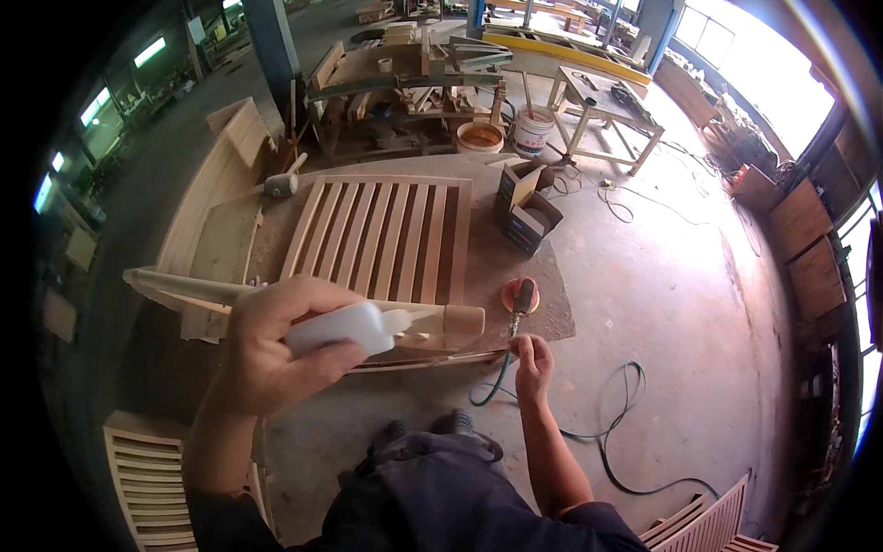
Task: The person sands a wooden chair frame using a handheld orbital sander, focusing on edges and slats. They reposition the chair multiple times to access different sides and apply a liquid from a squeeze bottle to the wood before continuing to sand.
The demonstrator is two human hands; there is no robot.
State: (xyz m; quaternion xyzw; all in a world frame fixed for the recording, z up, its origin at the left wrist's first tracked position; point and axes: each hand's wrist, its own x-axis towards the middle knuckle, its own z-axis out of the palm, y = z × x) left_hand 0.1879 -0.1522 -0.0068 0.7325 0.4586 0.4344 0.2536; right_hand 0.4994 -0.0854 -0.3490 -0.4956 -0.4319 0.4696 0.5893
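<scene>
At the lower edge, slatted wooden panels (147, 478) lie at the person's left and another (708, 524) at the right, with a green hose (616, 414) snaking over the concrete floor (662, 276) between. The left hand (271, 345) is raised close to the camera, its grip clamped around a white squeeze bottle (336, 329) whose nozzle points right, along a long wooden piece (303, 308) with a round end that crosses just behind it. The right hand (532, 363) is lower and farther right, fingers drawn together near the piece's end; whether it pinches the hose or something small cannot be told. Just beyond lies an orange-padded sander (520, 296) on a brown mat (543, 313). Farther on the mat rests a slatted wooden frame (382, 235), a mallet (283, 181) at its far left corner and open cardboard boxes (526, 207) to its right. Farthest off stand two buckets (506, 136), a cluttered workbench (405, 83) and a small table (602, 106).
</scene>
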